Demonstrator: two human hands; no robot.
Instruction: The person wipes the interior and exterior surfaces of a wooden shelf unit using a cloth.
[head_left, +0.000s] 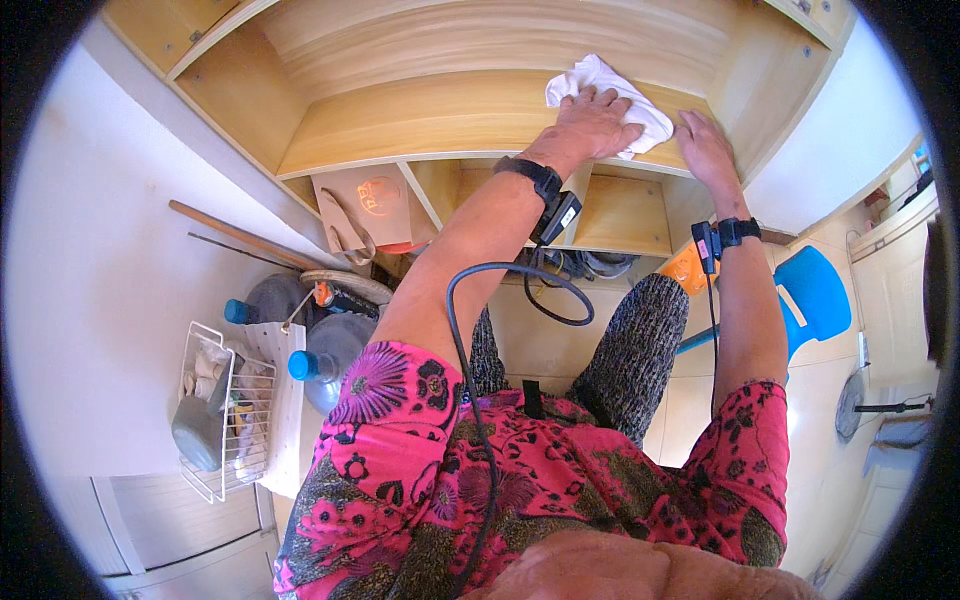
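Note:
My left hand (596, 124) presses a crumpled white cloth (637, 116) against the light wood shelf board (420, 112), with the fingers spread over it. The cloth sticks out beyond the fingertips and past the thumb on the right. To the right of the cloth, my right hand (706, 150) rests on the same board near the cabinet's right side panel (776, 90). It holds nothing that I can see; part of its grip on the board is hidden. Both wrists carry black straps with small devices.
Lower compartments hold a paper bag (367, 206) and coiled cables (600, 264). At left stand large water bottles (334, 352), a wooden stick (240, 232) and a white wire basket (225, 412). A blue plastic stool (817, 292) and an orange plastic item (684, 270) are at right. A black cable (457, 330) loops before me.

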